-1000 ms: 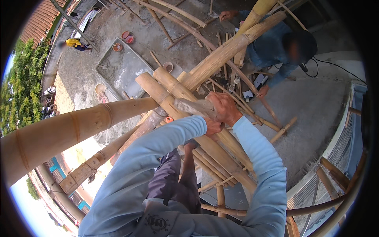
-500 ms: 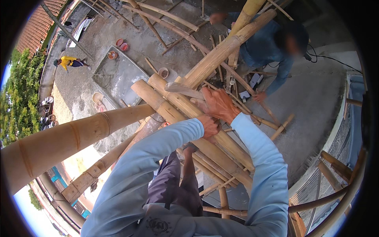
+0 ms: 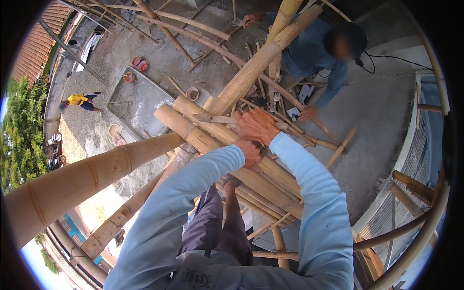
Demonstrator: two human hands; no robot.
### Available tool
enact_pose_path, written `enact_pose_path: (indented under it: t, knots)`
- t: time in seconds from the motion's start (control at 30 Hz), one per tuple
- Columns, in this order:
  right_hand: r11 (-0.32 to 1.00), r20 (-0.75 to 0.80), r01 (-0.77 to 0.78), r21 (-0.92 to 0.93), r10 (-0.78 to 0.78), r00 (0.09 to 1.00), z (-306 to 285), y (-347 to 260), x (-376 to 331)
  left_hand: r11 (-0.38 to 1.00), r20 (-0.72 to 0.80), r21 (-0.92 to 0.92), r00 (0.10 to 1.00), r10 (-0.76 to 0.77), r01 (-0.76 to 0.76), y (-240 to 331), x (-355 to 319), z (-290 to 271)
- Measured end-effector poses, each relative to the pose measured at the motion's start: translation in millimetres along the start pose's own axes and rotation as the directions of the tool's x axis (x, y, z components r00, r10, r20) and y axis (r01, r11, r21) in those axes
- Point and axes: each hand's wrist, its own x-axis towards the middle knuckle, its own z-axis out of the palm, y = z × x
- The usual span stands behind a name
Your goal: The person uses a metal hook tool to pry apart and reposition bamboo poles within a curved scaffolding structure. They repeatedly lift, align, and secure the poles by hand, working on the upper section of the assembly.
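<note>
My right hand [image 3: 257, 126] is closed around a short greyish-brown wooden stick [image 3: 215, 119], which juts out leftward above the bamboo. Just below it, my left hand [image 3: 252, 153] is closed too, its fingers curled down over the poles. Whatever it grips is hidden. Beneath both hands, thick bamboo poles [image 3: 188, 129] lie side by side, running from upper left to lower right. Another stout bamboo pole [image 3: 263, 65] crosses near their far end and slants up to the right.
A large bamboo pole [image 3: 92, 166] slants in from the left. At the upper right, a co-worker in blue [image 3: 304, 53] touches a thin pole. Far below are a mixing trough [image 3: 150, 99], several buckets [image 3: 129, 77] and a person in yellow [image 3: 77, 99]. Concrete [image 3: 372, 140] spreads at right.
The wooden stick has turned and its free end sits a little lower. Both hands stay close together at the poles. The person in yellow has shifted posture, and the whole view has moved slightly.
</note>
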Motion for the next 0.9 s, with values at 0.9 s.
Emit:
enact_pose_path:
  t: [0.9]
  knots:
    - [-0.125, 0.016, -0.48, 0.868, 0.974, -0.225, 9, -240, -310, 0.942, 0.224, 0.213, 0.926, -0.305, 0.259, 124, 37, -68]
